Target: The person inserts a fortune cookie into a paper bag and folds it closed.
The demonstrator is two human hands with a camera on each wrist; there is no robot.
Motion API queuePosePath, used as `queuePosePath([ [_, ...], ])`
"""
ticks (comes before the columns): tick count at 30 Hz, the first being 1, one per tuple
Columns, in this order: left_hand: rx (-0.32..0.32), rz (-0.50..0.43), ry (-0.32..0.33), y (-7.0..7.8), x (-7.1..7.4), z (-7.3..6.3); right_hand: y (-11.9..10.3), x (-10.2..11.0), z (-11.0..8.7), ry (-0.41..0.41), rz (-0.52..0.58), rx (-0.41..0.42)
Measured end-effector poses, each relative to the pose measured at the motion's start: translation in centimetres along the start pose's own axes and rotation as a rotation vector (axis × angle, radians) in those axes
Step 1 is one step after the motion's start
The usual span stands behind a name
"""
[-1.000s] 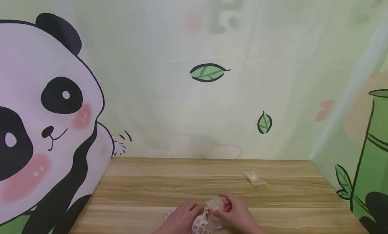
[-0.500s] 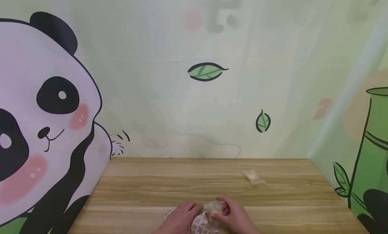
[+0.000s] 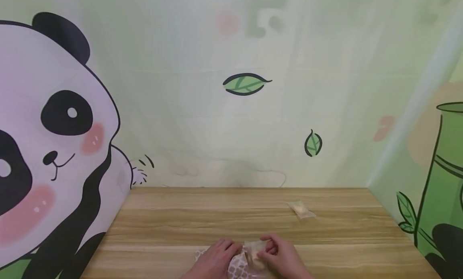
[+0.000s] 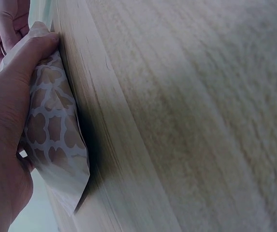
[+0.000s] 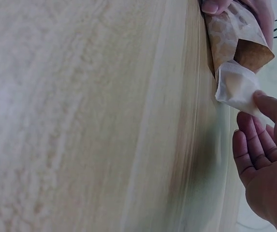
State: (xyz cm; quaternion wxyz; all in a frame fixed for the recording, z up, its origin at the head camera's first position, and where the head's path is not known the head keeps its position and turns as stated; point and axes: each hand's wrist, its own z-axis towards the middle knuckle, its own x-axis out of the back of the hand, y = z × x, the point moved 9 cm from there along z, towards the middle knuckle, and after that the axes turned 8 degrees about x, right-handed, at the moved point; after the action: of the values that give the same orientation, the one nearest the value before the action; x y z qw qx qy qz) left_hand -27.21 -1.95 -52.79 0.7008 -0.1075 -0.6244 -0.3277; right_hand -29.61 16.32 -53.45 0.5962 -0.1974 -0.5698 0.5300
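Note:
My left hand (image 3: 216, 257) grips a brown paper bag (image 3: 238, 267) with a white lattice pattern, lying on the table. In the left wrist view the thumb lies across the bag (image 4: 56, 128). The bag's open mouth faces right and shows its brown inside in the right wrist view. Right at that mouth is a small translucent packet (image 5: 236, 87) with a crimped edge and something pale inside. My right hand (image 3: 283, 257) pinches the packet's near end between thumb and fingers. Whether part of the packet is inside the bag cannot be told.
Another small translucent packet (image 3: 302, 210) with yellowish contents lies farther back on the wooden table (image 3: 173, 214), to the right. Behind the table hangs a backdrop (image 3: 202, 122) printed with a panda, leaves and bamboo.
The packet in my right hand has come down a little toward the bag's mouth. My left hand keeps its grip on the bag. The head view has shifted slightly.

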Motion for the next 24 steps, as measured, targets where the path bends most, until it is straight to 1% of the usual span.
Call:
queuePosePath([
  [4, -0.02, 0.02, 0.027, 0.25, 0.28, -0.08, -0.12, 0.31, 0.17, 0.026, -0.017, 0.006],
  [8, -0.015, 0.014, 0.03, 0.32, 0.37, -0.18, -0.28, 0.45, 0.13, 0.028, -0.023, 0.003],
  [14, -0.001, -0.002, 0.021, 0.24, 0.2, -0.22, -0.7, 0.69, -0.27, -0.003, -0.013, 0.005],
  [20, -0.013, 0.008, 0.021, 0.21, 0.0, -0.31, -0.73, 0.93, -0.55, -0.061, -0.017, -0.01],
  [24, -0.01, -0.006, 0.01, 0.21, 0.06, -0.32, -0.6, 1.08, -0.58, -0.083, 0.032, -0.02],
])
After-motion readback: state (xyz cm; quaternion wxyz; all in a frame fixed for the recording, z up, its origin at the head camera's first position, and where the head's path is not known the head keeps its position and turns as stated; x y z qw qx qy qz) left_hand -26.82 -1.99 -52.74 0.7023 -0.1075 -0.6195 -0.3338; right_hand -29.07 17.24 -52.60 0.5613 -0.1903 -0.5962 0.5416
